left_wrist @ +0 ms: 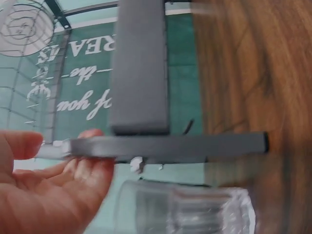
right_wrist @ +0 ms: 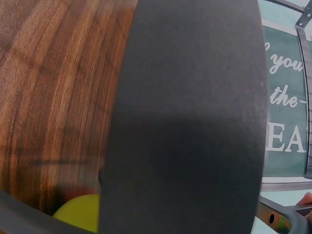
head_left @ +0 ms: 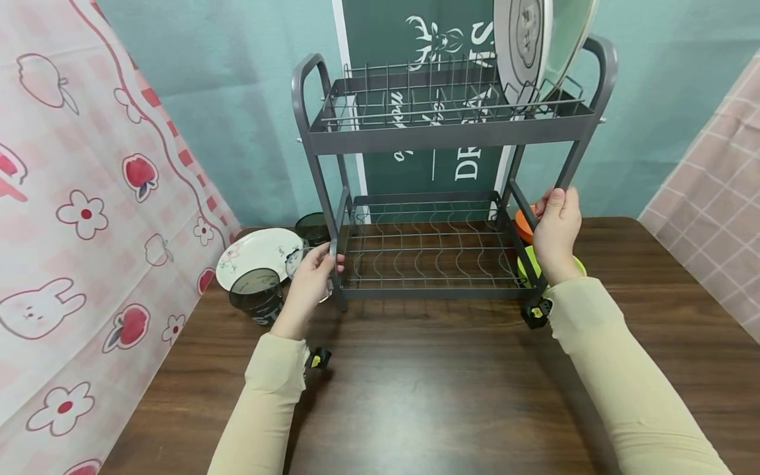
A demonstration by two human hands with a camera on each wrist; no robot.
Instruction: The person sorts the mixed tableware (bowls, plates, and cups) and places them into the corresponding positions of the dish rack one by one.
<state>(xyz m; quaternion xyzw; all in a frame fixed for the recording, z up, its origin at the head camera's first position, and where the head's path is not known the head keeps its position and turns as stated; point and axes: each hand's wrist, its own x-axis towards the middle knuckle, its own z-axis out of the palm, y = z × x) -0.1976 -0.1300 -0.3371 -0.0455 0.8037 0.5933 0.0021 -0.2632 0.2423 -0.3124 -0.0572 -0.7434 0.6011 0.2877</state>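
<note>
A dark grey two-tier dish rack (head_left: 451, 136) stands on the wooden table, seen front-on in the head view. My left hand (head_left: 310, 280) grips its left front leg low down, thumb on one side and fingers on the other. Higher up the opposite leg, my right hand (head_left: 558, 227) holds the rack's right side. Two plates stand upright at the right end of the upper tier: a white patterned plate (head_left: 522, 49) and a pale green plate (head_left: 574, 33). The right wrist view is mostly filled by the rack's grey bar (right_wrist: 185, 107), with only a fingertip at its edge.
Left of the rack are a white plate (head_left: 255, 247), a dark tinted cup (head_left: 256, 300) and another dark cup (head_left: 313, 227). A clear glass (left_wrist: 195, 209) is close beside the left leg. Orange (head_left: 524, 225) and yellow-green bowls (head_left: 528, 264) sit behind the right side.
</note>
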